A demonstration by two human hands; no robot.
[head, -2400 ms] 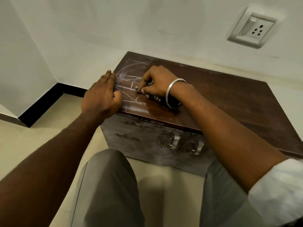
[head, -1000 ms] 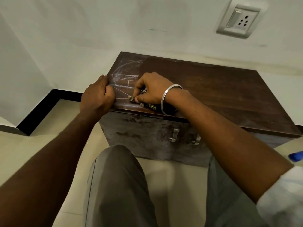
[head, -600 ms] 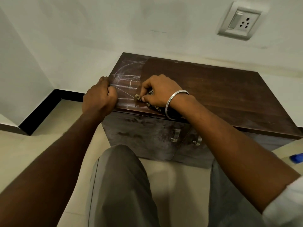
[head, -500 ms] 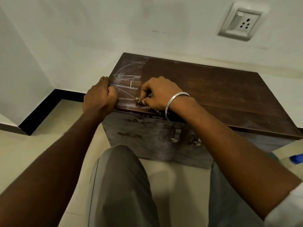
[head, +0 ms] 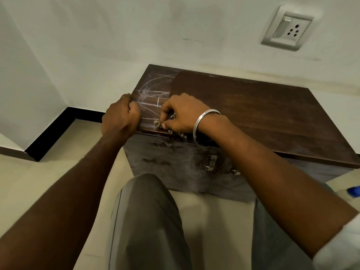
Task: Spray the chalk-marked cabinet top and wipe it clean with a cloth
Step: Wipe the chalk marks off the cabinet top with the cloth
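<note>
A low dark wooden cabinet [head: 263, 114] stands against the wall. White chalk marks [head: 153, 92] cover the left strip of its top; the rest of the top looks dark and free of chalk. My right hand [head: 181, 115], with a metal bangle on the wrist, is closed on a bunched patterned cloth [head: 171, 125] pressed onto the top near the front edge. My left hand [head: 121, 118] is curled over the cabinet's left front corner, gripping the edge. A blue-capped spray bottle [head: 353, 191] lies on the floor at the far right, mostly hidden.
The cabinet front has two metal handles [head: 211, 162]. A wall socket [head: 288, 28] sits up on the right. A black skirting [head: 58, 131] runs along the wall at the left. My knees [head: 148, 211] are close to the cabinet on the beige floor.
My right hand with the cloth has drawn back from the chalked patch toward the front edge. My left hand has shifted down the left edge to the front corner and curled.
</note>
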